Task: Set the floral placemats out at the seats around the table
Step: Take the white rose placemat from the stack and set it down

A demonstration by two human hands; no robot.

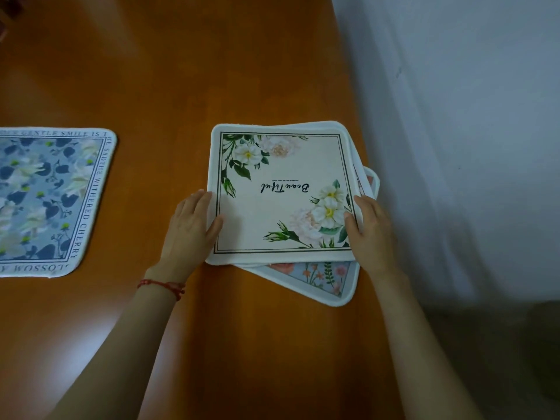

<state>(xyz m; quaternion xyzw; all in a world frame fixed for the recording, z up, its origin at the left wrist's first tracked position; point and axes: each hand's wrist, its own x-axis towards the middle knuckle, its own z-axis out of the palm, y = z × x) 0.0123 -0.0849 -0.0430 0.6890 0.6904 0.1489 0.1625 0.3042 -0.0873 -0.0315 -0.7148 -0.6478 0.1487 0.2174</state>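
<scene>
Wooden table [212, 86]: your left hand [189, 228] and right hand [371, 234] gripped cream placemat [281, 192] edges, fingers clamped, thumbs on top; blue placemat [51, 201] lay well left of your fingers.

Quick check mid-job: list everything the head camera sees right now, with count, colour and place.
Table: one, orange-brown wood, fills the view.
Cream placemat: one, white flowers, "Beautiful" print, top of the stack near the table's right edge.
Placemats beneath: at least one, light blue with pink flowers, poking out askew; exact count unclear.
Blue placemat: one, blue-white floral with a lettered border, flat at left, partly out of frame.
Wall: white, right.
Bracelet: one, red, left wrist.
Left hand: on the cream placemat's left edge.
Right hand: on its right edge.
</scene>
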